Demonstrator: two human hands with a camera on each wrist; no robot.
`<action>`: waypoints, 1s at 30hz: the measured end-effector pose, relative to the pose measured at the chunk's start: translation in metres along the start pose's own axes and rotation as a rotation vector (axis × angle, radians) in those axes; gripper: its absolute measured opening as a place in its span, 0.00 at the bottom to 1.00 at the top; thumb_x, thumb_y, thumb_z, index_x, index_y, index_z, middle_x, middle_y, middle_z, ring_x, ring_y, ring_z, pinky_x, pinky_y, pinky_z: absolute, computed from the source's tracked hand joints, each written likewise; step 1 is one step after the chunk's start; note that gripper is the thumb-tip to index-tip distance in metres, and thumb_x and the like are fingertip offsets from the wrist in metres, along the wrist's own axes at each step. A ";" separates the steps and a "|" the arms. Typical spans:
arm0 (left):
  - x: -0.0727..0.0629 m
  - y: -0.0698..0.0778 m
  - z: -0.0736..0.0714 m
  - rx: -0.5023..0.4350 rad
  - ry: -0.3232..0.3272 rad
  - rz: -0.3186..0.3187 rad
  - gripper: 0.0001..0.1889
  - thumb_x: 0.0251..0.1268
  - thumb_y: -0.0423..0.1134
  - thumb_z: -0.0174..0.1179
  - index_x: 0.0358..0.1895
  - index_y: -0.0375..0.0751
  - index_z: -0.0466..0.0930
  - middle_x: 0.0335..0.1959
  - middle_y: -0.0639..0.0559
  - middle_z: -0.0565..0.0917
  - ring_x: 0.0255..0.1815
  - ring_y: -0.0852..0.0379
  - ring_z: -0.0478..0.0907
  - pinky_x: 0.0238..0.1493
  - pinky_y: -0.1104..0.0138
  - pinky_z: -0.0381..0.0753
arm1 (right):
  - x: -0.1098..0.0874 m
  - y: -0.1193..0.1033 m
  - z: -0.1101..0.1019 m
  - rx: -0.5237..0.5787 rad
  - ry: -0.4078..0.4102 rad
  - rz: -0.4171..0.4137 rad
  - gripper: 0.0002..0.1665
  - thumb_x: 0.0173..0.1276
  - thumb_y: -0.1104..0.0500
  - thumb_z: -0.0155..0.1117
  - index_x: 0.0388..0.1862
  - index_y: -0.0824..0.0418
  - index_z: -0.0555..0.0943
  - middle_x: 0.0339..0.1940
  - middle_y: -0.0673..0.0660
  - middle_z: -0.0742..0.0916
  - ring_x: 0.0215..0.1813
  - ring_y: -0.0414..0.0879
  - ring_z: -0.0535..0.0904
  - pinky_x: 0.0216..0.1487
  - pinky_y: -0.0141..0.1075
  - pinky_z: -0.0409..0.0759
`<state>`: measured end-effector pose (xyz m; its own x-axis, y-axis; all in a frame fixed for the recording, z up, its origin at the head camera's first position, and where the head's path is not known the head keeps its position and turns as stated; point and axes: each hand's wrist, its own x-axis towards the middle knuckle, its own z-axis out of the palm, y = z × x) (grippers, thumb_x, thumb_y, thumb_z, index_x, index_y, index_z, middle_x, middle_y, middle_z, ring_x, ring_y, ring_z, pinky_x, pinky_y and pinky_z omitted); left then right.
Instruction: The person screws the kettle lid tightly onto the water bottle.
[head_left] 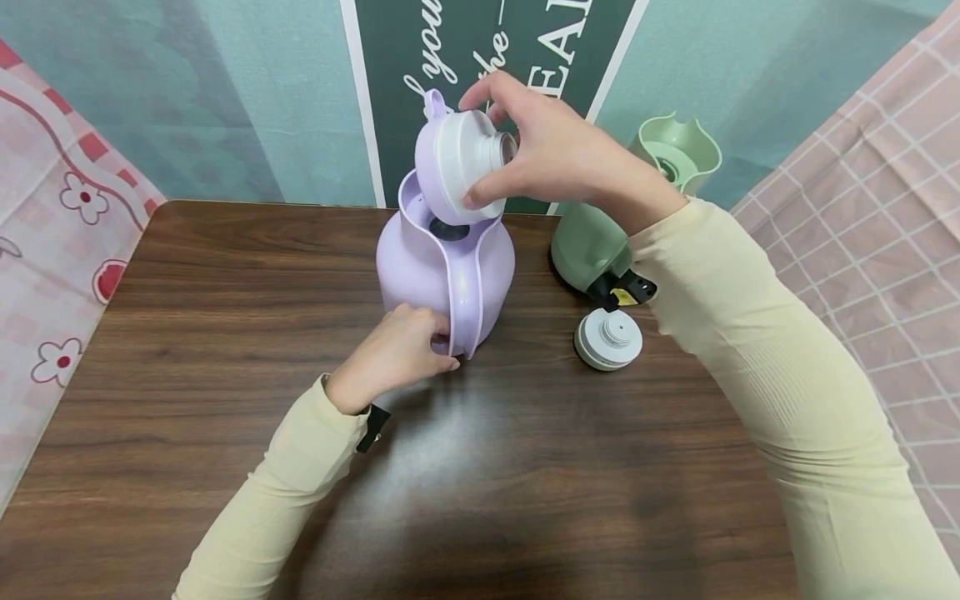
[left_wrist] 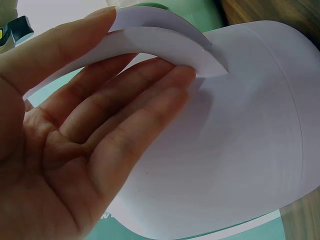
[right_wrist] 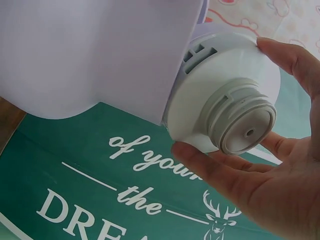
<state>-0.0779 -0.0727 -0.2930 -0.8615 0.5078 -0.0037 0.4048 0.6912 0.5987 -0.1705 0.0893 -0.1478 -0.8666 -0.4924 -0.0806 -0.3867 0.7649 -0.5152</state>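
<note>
A lilac thermos jug (head_left: 408, 262) stands upright on the table, its top uncovered and a dark mouth showing inside the rim. My left hand (head_left: 393, 354) has its thumb and fingers round the lower part of the jug's handle (left_wrist: 150, 41). Over the opening, my right hand (head_left: 555, 150) grips a lilac-and-white lid (head_left: 468, 162) by its edges. That lid is tipped on its side, its threaded white neck (right_wrist: 245, 125) facing right in the head view and its lilac top facing left. Its lower edge overlaps the jug's rim.
Behind my right forearm stands a green jug (head_left: 588, 246), its top uncovered, with a black-and-yellow piece by its handle. A round white stopper (head_left: 609, 340) lies in front of it on the wooden table (head_left: 225, 417). Cloth-covered walls rise at the back and both sides.
</note>
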 end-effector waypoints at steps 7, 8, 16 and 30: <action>0.000 0.001 0.000 -0.014 -0.012 -0.020 0.05 0.43 0.34 0.68 0.24 0.40 0.81 0.17 0.56 0.78 0.21 0.57 0.70 0.29 0.63 0.72 | 0.001 0.002 0.002 -0.004 -0.011 -0.014 0.45 0.47 0.51 0.73 0.61 0.53 0.60 0.54 0.54 0.72 0.41 0.45 0.72 0.47 0.38 0.67; 0.000 0.001 0.000 -0.015 -0.012 -0.020 0.05 0.43 0.34 0.68 0.24 0.40 0.81 0.18 0.56 0.78 0.21 0.58 0.70 0.29 0.63 0.72 | 0.001 0.002 0.003 -0.001 -0.014 -0.014 0.45 0.47 0.51 0.73 0.61 0.53 0.60 0.54 0.53 0.72 0.40 0.45 0.73 0.47 0.38 0.67; 0.000 0.001 0.000 -0.011 -0.012 -0.025 0.05 0.43 0.35 0.68 0.23 0.41 0.81 0.18 0.56 0.78 0.21 0.58 0.70 0.28 0.63 0.72 | 0.001 0.005 0.008 0.026 -0.033 -0.020 0.43 0.47 0.53 0.73 0.58 0.55 0.60 0.54 0.55 0.73 0.42 0.46 0.73 0.47 0.39 0.67; 0.001 0.002 0.000 -0.029 -0.016 -0.026 0.04 0.44 0.35 0.68 0.25 0.41 0.82 0.19 0.56 0.78 0.21 0.58 0.70 0.27 0.64 0.72 | 0.002 0.006 0.005 0.002 -0.118 -0.039 0.43 0.50 0.54 0.71 0.58 0.60 0.56 0.58 0.60 0.72 0.50 0.49 0.71 0.52 0.41 0.65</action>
<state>-0.0781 -0.0707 -0.2923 -0.8664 0.4983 -0.0320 0.3731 0.6888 0.6216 -0.1729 0.0905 -0.1555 -0.8075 -0.5677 -0.1604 -0.4191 0.7434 -0.5213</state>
